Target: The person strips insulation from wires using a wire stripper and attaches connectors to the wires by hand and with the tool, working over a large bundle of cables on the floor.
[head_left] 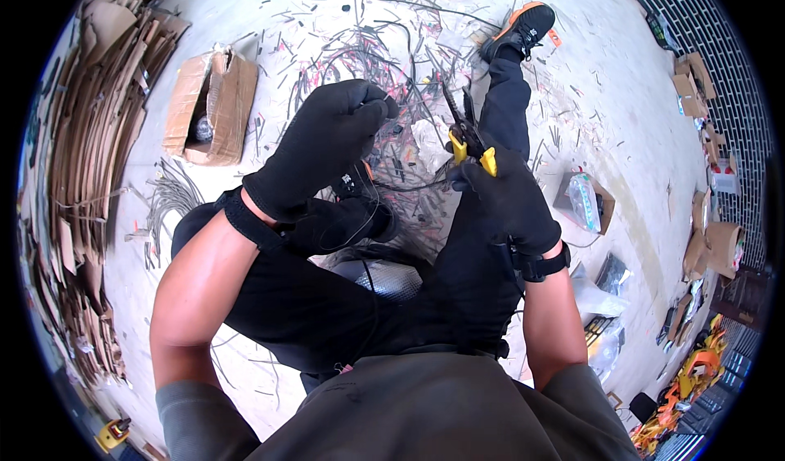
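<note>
My left hand, in a black glove, is closed with its fingertips pinched together. It hovers over the litter of cut wires. What it pinches is too small to make out; a thin wire loops down below it toward my leg. In my right hand, also black-gloved, is a pair of pliers with yellow handles. Its dark jaws point away from me and stand apart. The two hands are separate, with the pliers to the right of my left fist.
Cut wire pieces cover the floor between my legs. An opened cardboard box stands left, beside stacked flattened cardboard. A bundle of grey cables lies near my left knee. At right sit a small box with a plastic bag and other bags.
</note>
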Demonstrator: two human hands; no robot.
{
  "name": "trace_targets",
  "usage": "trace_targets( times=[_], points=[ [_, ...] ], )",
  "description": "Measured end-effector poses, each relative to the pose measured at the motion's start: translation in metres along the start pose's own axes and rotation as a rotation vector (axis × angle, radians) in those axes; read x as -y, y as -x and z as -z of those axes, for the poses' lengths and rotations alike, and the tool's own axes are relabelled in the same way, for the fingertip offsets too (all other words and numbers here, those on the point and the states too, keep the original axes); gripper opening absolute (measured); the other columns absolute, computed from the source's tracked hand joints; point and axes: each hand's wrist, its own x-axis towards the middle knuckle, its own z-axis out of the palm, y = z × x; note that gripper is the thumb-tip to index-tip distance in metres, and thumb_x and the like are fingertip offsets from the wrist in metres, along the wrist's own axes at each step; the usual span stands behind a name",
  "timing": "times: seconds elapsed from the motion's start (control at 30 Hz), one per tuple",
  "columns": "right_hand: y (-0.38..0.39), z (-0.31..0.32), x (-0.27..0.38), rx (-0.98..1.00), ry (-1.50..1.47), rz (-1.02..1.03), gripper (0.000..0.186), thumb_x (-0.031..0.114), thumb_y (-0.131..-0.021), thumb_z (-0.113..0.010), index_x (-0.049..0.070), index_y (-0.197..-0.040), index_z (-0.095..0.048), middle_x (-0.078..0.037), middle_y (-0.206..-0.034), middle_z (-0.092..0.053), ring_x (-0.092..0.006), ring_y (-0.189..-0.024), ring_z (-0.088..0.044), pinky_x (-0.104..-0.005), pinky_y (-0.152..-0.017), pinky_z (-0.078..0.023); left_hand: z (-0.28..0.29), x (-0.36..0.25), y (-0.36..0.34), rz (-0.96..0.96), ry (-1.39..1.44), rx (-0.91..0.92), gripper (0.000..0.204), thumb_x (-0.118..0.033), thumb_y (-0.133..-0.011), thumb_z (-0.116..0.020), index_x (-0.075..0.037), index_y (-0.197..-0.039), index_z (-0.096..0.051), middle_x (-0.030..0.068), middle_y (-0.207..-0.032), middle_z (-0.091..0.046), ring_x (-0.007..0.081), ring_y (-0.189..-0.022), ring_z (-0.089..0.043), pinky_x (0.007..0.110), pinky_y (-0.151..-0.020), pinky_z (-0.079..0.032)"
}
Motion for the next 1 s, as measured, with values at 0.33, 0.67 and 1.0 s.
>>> trace_targets(
  times=[0.33,0.67,1.0],
  points=[
    [-0.004,-0.027,-0.007,-0.033,0.254,0.202,0.049,0.005,-0.092,-0.058,0.001,-0.14,-0.048,-0.025,-0.126,-0.059,-0.0383,-0.115,-0.059,-0.0414,-0.097,-0.046,-0.002,-0.002,0.003,-0.08,-0.151,0.077,0.023,-0.016,-0.098,-0.053,0.002,-0.102,-0.067,-0.0048,-0.06,-0.047,0.0025,-0.054,-0.041,0.021,-0.05,-0.033],
    [-0.004,-0.036,0.009,0.036,0.266,0.132,0.045,0.007,-0.095,-0.056,0.0,-0.138,-0.049,-0.024,-0.123,-0.06,-0.0373,-0.112,-0.059,-0.0399,-0.096,-0.046,-0.004,0.005,0.002,-0.266,-0.322,0.142,0.023,-0.017,-0.096,-0.055,0.001,-0.095,-0.069,-0.0013,-0.06,-0.049,0.0062,-0.054,-0.044,0.026,-0.051,-0.037],
    [-0.005,-0.039,0.011,0.027,0.276,0.179,0.039,0.006,-0.095,-0.056,-0.001,-0.133,-0.052,-0.024,-0.114,-0.062,-0.0373,-0.104,-0.061,-0.0407,-0.089,-0.048,-0.003,0.005,0.002,-0.316,-0.361,0.147,0.023,-0.017,-0.097,-0.054,0.002,-0.09,-0.066,0.002,-0.061,-0.05,0.0081,-0.055,-0.047,0.028,-0.052,-0.039]
  ],
)
